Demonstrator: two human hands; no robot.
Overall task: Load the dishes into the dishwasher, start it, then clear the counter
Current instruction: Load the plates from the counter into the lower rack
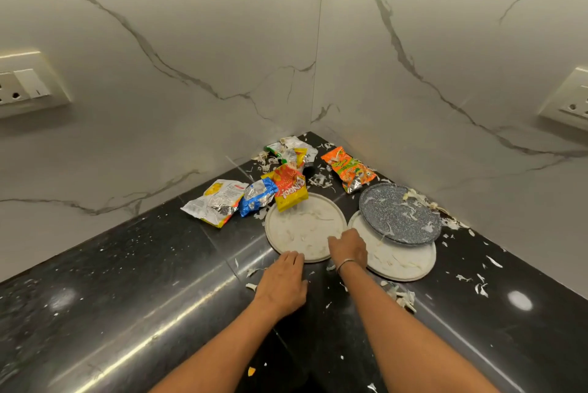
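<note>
The step in hand looks like lifting the left white plate (302, 224), which lies on the black worktop (159, 281) near the corner; it is littered with pale scraps, and a yellow-red wrapper (291, 190) overlaps its rim at 12 o'clock. The left hand (281, 281) lies flat, fingers straight, tips touching the rim at 6 o'clock, its grip open and holding nothing. The right hand (348, 249) sits on the rim at about 4 o'clock; its fingers are hidden under the knuckles, so I cannot tell whether its grip has closed on the plate.

To do this well, I would slide a thumb over the rim and fingers beneath at both points, since the plate lies flush and the rim is shallow; lift it level so the scraps stay on it; ease it back towards 6 o'clock so the wrapper slips off, not up. At 3 o'clock a second white plate (401, 260) lies just beside it, carrying a speckled grey plate (399, 214); keep clear of both. The risk is scraps spilling onto the worktop and adding to the later clearing.
</note>
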